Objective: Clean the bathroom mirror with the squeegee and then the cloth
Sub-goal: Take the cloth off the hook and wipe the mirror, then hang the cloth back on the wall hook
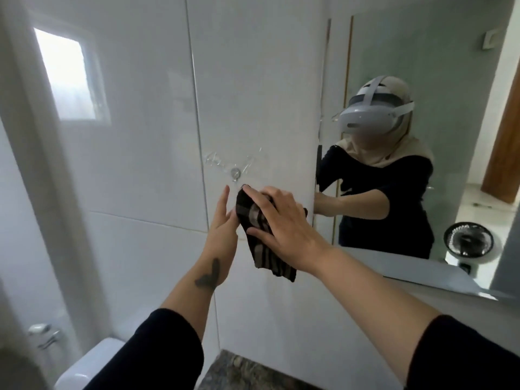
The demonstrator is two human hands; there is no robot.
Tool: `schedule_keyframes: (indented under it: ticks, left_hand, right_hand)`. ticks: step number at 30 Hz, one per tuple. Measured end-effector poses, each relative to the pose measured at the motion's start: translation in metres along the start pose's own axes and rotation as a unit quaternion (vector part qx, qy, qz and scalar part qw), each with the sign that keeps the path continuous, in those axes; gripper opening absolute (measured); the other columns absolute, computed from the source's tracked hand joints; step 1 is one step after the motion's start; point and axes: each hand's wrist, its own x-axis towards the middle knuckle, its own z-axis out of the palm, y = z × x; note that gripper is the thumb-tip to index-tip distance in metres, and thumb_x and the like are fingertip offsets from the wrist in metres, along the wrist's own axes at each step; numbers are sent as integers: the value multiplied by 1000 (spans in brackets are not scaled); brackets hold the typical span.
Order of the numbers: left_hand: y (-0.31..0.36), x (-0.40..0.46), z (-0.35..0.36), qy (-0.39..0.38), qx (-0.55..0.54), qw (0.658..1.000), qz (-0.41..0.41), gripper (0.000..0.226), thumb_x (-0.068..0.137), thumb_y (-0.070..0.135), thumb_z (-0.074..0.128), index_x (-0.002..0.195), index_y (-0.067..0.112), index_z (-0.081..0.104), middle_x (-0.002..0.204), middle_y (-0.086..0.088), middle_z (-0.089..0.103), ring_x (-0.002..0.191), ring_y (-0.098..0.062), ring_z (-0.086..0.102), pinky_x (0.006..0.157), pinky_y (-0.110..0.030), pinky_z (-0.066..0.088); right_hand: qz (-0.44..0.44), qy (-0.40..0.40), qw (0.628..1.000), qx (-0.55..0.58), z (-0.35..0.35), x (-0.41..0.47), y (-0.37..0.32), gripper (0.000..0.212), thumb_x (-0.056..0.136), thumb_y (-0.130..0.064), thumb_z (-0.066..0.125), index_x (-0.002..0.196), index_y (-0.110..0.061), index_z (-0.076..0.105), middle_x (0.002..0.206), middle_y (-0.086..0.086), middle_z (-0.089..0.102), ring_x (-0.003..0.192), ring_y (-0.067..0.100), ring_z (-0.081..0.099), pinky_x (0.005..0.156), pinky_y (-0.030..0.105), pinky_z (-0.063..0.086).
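Observation:
A dark striped cloth (261, 254) hangs against the white tiled wall just left of the mirror (422, 80). My right hand (284, 223) lies flat over the cloth's upper part and presses it to the wall, fingers spread. My left hand (223, 218) is beside the cloth's left edge, fingers straight and apart, touching the cloth or the wall; I cannot tell which. A small metal wall hook (235, 172) on a clear adhesive pad sits just above the cloth. No squeegee is in view.
The mirror reflects a person wearing a headset, a small fan (468, 244) and a wooden door. A granite countertop corner (247, 372) lies below my arms. A toilet tank (87, 364) and a chrome fitting (46, 334) are at the lower left.

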Motion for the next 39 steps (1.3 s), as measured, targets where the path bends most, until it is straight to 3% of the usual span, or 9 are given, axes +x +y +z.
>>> schedule_keyframes:
  ticks: [5, 12, 17, 21, 26, 32, 34, 36, 39]
  left_hand:
    - [17, 8, -21, 73, 32, 997, 9, 44, 96, 13, 47, 132, 38, 41, 96, -2, 62, 90, -16, 64, 87, -37, 52]
    - [31, 23, -39, -37, 146, 986, -77, 30, 101, 30, 39, 130, 36, 44, 115, 0, 64, 101, -7, 58, 86, -25, 39]
    - [24, 32, -47, 27, 132, 991, -9, 22, 98, 10, 40, 107, 26, 51, 90, -14, 61, 75, -23, 57, 66, -31, 46]
    - [22, 52, -54, 99, 297, 946, 89, 29, 97, 7, 37, 88, 24, 59, 76, -5, 60, 64, -18, 51, 56, -26, 39]
    - [22, 75, -53, 131, 398, 892, 170, 35, 93, 6, 40, 89, 28, 67, 94, 2, 60, 83, -12, 54, 69, -18, 37]
    - [14, 87, -37, 165, 318, 925, 127, 26, 90, 31, 42, 87, 35, 68, 90, 18, 58, 80, 12, 51, 62, -1, 34]
    - [14, 87, -36, 178, 310, 922, 149, 26, 91, 30, 43, 85, 35, 68, 90, 16, 58, 83, 3, 54, 67, -6, 37]
    - [18, 88, -34, 178, 287, 923, 183, 27, 91, 23, 46, 83, 33, 70, 89, 14, 58, 90, -8, 56, 76, -20, 41]
    - [16, 93, -34, 185, 366, 879, 244, 29, 92, 14, 47, 90, 28, 72, 91, 15, 56, 93, -14, 55, 78, -27, 44]
  right_hand:
    - [28, -28, 999, 0, -3, 26, -9, 67, 87, -62, 28, 148, -37, 11, 123, 0, 29, 110, 21, 31, 94, 41, 33]
    - [16, -48, 998, -22, -5, 50, -13, 64, 88, -60, 27, 146, -34, 24, 122, 2, 33, 109, 21, 31, 95, 40, 33]
    - [13, -55, 998, -35, -8, 50, 2, 60, 90, -58, 12, 143, -36, 30, 120, -2, 39, 106, 20, 35, 91, 38, 31]
    - [12, -51, 997, -64, -3, 52, 9, 57, 93, -48, 8, 139, -42, 41, 108, -4, 46, 97, 17, 38, 83, 34, 29]
    - [25, 6, 978, -208, 17, 69, 10, 37, 95, -35, 46, 130, -32, 56, 108, 5, 57, 96, 27, 49, 74, 39, 36]
    - [67, 13, 967, -247, 21, 79, 9, 49, 93, -26, 51, 140, -34, 39, 129, 3, 44, 116, 25, 38, 86, 39, 32]
    - [63, 12, 965, -255, 25, 78, 10, 56, 91, -22, 53, 142, -35, 35, 129, 3, 41, 117, 25, 36, 87, 39, 31]
    - [79, 48, 967, -238, 23, 81, 9, 51, 84, -20, 65, 131, -34, 53, 113, 4, 53, 104, 26, 47, 78, 39, 36]
    - [76, 111, 967, -217, 29, 83, 17, 46, 74, -13, 75, 115, -31, 68, 93, 6, 60, 87, 27, 55, 69, 38, 40]
